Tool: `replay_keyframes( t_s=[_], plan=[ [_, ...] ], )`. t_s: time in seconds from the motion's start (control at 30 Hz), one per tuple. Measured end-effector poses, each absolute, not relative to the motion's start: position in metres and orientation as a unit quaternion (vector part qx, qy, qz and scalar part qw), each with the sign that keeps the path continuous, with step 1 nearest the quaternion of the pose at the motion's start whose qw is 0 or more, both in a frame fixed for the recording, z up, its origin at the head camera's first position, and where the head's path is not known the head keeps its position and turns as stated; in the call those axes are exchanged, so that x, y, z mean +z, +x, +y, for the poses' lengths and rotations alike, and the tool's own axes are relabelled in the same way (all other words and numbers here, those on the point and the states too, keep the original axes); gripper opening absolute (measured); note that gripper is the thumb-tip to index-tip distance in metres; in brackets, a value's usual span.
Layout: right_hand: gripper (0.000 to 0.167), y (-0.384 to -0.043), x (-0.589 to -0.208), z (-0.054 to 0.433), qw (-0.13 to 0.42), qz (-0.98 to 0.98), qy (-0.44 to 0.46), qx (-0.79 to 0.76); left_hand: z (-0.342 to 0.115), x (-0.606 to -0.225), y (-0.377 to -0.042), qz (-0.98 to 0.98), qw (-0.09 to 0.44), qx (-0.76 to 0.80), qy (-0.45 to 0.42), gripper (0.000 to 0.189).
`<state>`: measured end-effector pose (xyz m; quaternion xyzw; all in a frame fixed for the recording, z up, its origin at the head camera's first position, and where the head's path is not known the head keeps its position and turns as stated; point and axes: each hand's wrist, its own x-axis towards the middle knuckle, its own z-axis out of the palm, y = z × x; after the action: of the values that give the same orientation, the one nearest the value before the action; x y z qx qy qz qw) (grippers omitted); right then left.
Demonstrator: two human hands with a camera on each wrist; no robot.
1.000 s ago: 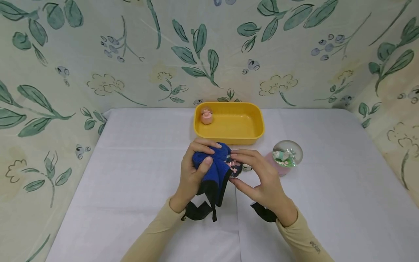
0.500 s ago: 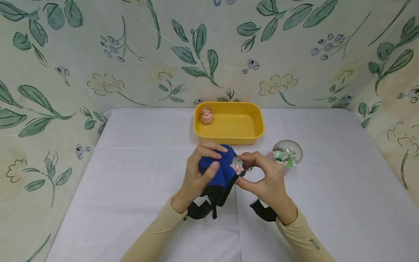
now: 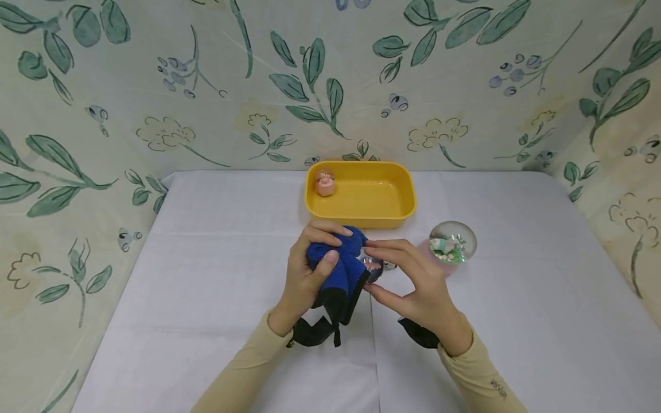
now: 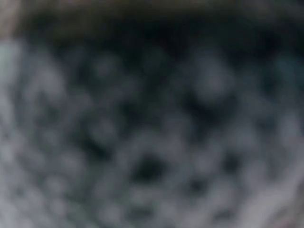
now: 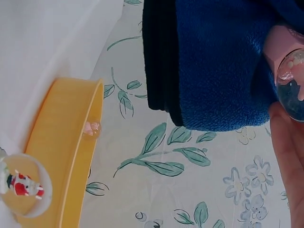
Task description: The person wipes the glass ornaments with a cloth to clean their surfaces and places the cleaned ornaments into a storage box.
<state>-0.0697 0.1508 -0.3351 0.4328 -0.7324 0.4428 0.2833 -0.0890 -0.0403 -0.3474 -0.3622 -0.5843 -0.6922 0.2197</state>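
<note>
My left hand (image 3: 302, 272) grips a blue cloth (image 3: 338, 281) with black edging, bunched around a small snow globe (image 3: 373, 268). Thumb and fingers of my right hand (image 3: 423, 287) pinch the globe, whose clear dome sticks out of the cloth's right side. In the right wrist view, the pink base (image 5: 281, 45) rests against the cloth, and a pink figure shows inside the dome. The right-hand fingers (image 5: 286, 147) touch the dome's edge there. Only a dark, blurred grey texture fills the left wrist view.
Behind the hands stands a yellow tray (image 3: 361, 221), holding a small pink globe (image 3: 325, 183). A larger snow globe (image 3: 453, 246) on a pink base is to the right. Another globe (image 5: 24, 185), with a red-and-white figure, appears beside the tray in the right wrist view.
Both hands, cloth and globe shifted slightly right by half a second ago, then back left. The right-hand fingers curled inward around the globe, and now stand straighter again.
</note>
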Motion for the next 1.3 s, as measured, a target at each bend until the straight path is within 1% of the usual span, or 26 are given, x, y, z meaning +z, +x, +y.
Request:
replay_keyframes(
  t_s=[0.1, 0.2, 0.3, 0.4, 0.5, 0.67, 0.77, 0.83, 0.93, 1.07, 1.17, 1.3],
  plan=[
    [0.047, -0.0697, -0.3351, 0.152, 0.302, -0.732, 0.425, 0.439, -0.0394, -0.3474, -0.0887, -0.582, 0.214, -0.691, -0.37, 0.029],
    [0.049, -0.069, -0.3362, 0.1523, 0.301, -0.737, 0.402, 0.453, -0.038, -0.3478, -0.0884, -0.582, 0.215, -0.684, -0.382, 0.029],
    [0.048, -0.0676, -0.3381, 0.1511, 0.269, -0.742, 0.362, 0.497, -0.0365, -0.3487, -0.0881, -0.586, 0.227, -0.668, -0.399, 0.027],
    [0.043, -0.066, -0.3391, 0.1498, 0.234, -0.745, 0.32, 0.536, -0.0354, -0.3498, -0.0883, -0.59, 0.241, -0.652, -0.41, 0.025],
    [0.041, -0.0646, -0.3392, 0.1495, 0.206, -0.75, 0.302, 0.551, -0.0355, -0.351, -0.0886, -0.594, 0.253, -0.645, -0.409, 0.025],
    [0.052, -0.0636, -0.3379, 0.1493, 0.186, -0.767, 0.32, 0.524, -0.0382, -0.3503, -0.0886, -0.588, 0.251, -0.666, -0.383, 0.028],
    [0.057, -0.0631, -0.3374, 0.1489, 0.203, -0.765, 0.35, 0.501, -0.0399, -0.3488, -0.0884, -0.585, 0.244, -0.681, -0.367, 0.029],
    [0.056, -0.0633, -0.3369, 0.1486, 0.226, -0.757, 0.374, 0.486, -0.0409, -0.3481, -0.0881, -0.585, 0.24, -0.686, -0.36, 0.029],
    [0.05, -0.0647, -0.3356, 0.1485, 0.266, -0.741, 0.404, 0.465, -0.0416, -0.3471, -0.088, -0.583, 0.236, -0.688, -0.361, 0.029],
    [0.049, -0.0666, -0.3349, 0.1496, 0.298, -0.728, 0.413, 0.458, -0.0407, -0.3453, -0.088, -0.578, 0.229, -0.685, -0.379, 0.029],
    [0.051, -0.067, -0.3356, 0.1502, 0.303, -0.726, 0.406, 0.465, -0.0394, -0.3447, -0.0881, -0.578, 0.229, -0.677, -0.394, 0.029],
    [0.051, -0.0667, -0.3361, 0.1496, 0.29, -0.731, 0.384, 0.483, -0.0378, -0.3451, -0.0881, -0.58, 0.24, -0.664, -0.407, 0.028]
  ],
)
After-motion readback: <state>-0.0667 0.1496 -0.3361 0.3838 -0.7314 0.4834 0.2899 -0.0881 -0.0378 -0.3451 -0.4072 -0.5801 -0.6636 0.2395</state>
